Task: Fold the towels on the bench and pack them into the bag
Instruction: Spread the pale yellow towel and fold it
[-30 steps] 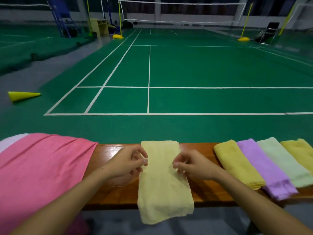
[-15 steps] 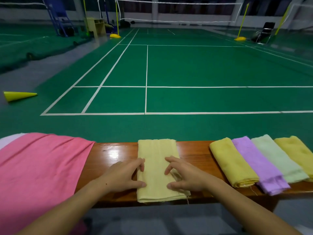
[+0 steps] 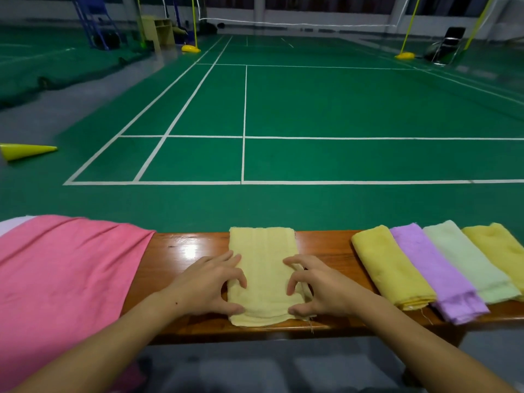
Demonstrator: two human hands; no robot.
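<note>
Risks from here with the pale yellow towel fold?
1. The pale yellow towel has its near end at the bench front edge; a tug could slide it off.
2. Left hand and right hand grip only the sides, so layers may shift.
3. The mustard towel lies close to the right hand; a sweep could disturb it.

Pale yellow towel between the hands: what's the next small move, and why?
Probably lift the near edge and fold the pale yellow towel away once more. It lies flat across the bench, with the left hand and right hand gripping its side edges near the front, and the folded towels alongside it are narrower.
</note>
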